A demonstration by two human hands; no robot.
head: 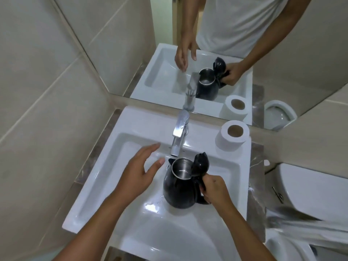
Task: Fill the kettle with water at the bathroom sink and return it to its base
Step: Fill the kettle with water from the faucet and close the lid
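A dark kettle with its lid flipped up stands in the white sink basin, its steel mouth just below and in front of the chrome tap. My right hand grips the kettle's handle on its right side. My left hand hovers over the basin left of the kettle, fingers spread, holding nothing, fingertips pointing toward the tap. No water stream shows from the spout. The kettle's base is not in view.
A toilet paper roll stands on the sink's back right corner. A mirror behind the tap reflects the scene. A white toilet tank sits to the right. Tiled wall closes the left side.
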